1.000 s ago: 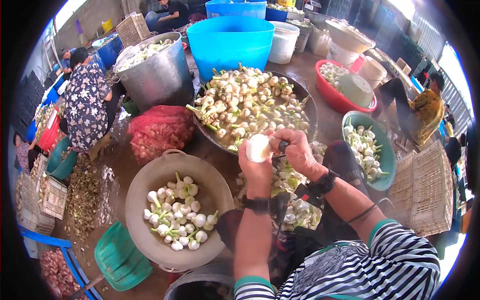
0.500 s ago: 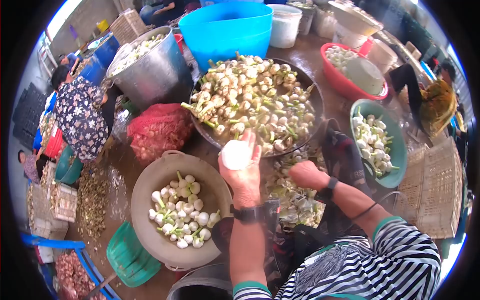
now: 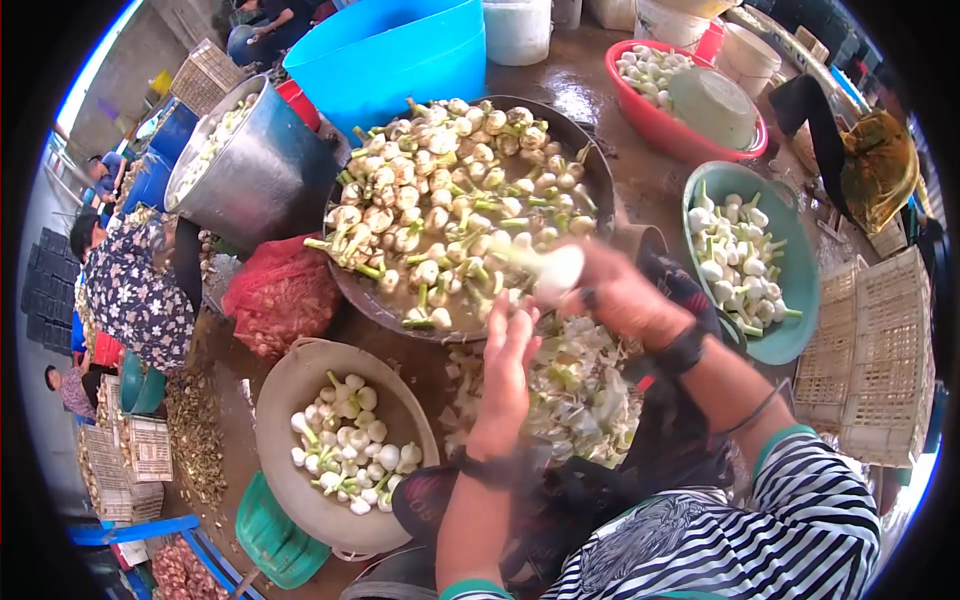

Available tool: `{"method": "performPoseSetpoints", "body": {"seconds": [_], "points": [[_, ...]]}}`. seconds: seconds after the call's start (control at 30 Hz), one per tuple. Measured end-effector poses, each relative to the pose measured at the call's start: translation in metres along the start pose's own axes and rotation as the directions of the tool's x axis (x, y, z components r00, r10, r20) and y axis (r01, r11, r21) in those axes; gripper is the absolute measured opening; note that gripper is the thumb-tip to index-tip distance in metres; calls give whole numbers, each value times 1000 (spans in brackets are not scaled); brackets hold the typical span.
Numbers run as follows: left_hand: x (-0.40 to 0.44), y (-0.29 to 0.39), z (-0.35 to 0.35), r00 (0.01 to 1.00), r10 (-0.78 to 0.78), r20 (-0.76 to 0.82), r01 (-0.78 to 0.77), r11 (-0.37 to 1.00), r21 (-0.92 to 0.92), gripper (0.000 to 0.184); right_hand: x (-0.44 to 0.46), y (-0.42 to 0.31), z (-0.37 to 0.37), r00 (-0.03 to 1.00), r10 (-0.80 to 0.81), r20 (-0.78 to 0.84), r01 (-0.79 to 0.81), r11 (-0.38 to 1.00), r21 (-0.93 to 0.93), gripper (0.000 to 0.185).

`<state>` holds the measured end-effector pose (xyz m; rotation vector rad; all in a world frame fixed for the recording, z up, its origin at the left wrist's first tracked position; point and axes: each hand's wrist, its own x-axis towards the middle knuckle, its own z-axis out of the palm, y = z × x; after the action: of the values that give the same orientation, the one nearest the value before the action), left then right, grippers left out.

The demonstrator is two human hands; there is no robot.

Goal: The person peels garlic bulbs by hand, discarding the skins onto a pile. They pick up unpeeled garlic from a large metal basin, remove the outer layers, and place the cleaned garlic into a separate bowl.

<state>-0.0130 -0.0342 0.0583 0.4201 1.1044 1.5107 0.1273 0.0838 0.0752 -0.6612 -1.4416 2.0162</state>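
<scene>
A white peeled bulb with a green stem [image 3: 559, 270] is at the fingers of my right hand [image 3: 622, 295], which is blurred and closed round something dark and the bulb. Just left of it, my left hand [image 3: 507, 365] is raised with its fingers stretched out, holding nothing. Beyond both hands lies a wide dark pan [image 3: 600, 190] of unpeeled bulbs [image 3: 400, 190] in murky water. Peeled bulbs [image 3: 350, 440] sit in a grey basin [image 3: 285, 400] at the left. Loose peelings [image 3: 580, 400] are heaped below my hands.
A green basin [image 3: 795, 310] and a red basin [image 3: 640, 120] of bulbs stand to the right. Woven crates [image 3: 870, 360] are at the far right. A red net sack [image 3: 280, 290], metal pot [image 3: 265, 160] and blue tub [image 3: 400, 70] are at the left. A person [image 3: 140, 290] squats at the far left.
The bulb has passed from my left hand to my right. My left hand has opened, and my right hand has come up beside it. The view has shifted to the right.
</scene>
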Motion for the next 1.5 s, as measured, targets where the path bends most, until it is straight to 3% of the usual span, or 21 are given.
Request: {"method": "performPoseSetpoints", "body": {"seconds": [0.07,0.13,0.17,0.2,0.3,0.4,0.5,0.53,0.57,0.6,0.67,0.87,0.97,1.07,1.17,1.2,1.23,1.3,1.37,1.43,1.5], "points": [[2,4,6,998,-29,58,22,993,117,47,-12,-45,-49,972,-135,-190,51,918,-392,54],[10,2,1,996,-84,14,83,993,86,41,-26,-68,-127,929,-84,-361,-134,831,-539,60],[14,0,0,994,-111,-5,111,991,69,37,-39,-62,-174,892,-280,-355,-213,431,-877,61],[18,-2,-1,992,-126,-16,127,991,48,34,-45,-54,-206,865,-440,-241,-308,-86,-947,62],[27,-6,-1,986,-157,-46,158,987,2,26,-35,-64,-214,899,-298,-320,-369,-125,-921,55],[32,-10,5,982,-182,-49,185,981,66,25,32,-60,-181,980,34,-196,-198,219,-955,40],[35,-8,5,977,-204,-55,208,974,91,25,123,8,-184,972,228,55,53,16,-998,36],[37,-8,4,977,-205,-61,210,973,96,25,141,21,-165,968,244,-60,-87,100,-991,31],[39,-8,3,977,-203,-62,208,973,98,25,157,53,-171,990,142,4,-16,142,-990,26],[40,-7,2,978,-199,-64,205,973,103,25,179,90,-178,969,229,-91,-72,-89,-993,28],[45,-8,-2,979,-195,-61,200,975,98,24,175,125,-153,918,15,-396,-391,-135,-911,29],[52,-9,-8,981,-193,-19,193,976,100,24,172,116,-147,908,182,-377,-395,72,-916,32],[53,-10,-10,985,-174,-1,174,982,68,27,150,78,-142,986,12,-167,-149,522,-840,24],[48,-5,4,990,-109,-91,116,990,78,36,114,32,-96,969,100,-226,-178,917,-358,18],[46,-8,2,996,-89,-27,87,994,-62,58,75,5,-46,999,38,-35,-38,999,-5,17],[45,-7,0,995,-101,15,102,985,-137,62,69,12,-45,996,-73,49,86,914,-397,22],[47,-7,-8,986,-91,137,121,964,-235,64,59,15,-36,993,-88,83,108,951,-290,27],[44,-11,-13,999,3,35,2,991,-131,63,43,14,-13,998,-46,38,44,998,42,39],[33,-5,-5,984,144,-108,-139,989,53,62,36,24,-3,986,-143,-82,134,986,-100,39],[39,-19,-13,847,519,-116,-424,790,443,63,25,27,6,992,72,-100,-25,914,405,42],[36,-20,-11,714,698,-52,-507,567,649,64,16,37,27,990,50,-128,-12,961,275,47]]}}
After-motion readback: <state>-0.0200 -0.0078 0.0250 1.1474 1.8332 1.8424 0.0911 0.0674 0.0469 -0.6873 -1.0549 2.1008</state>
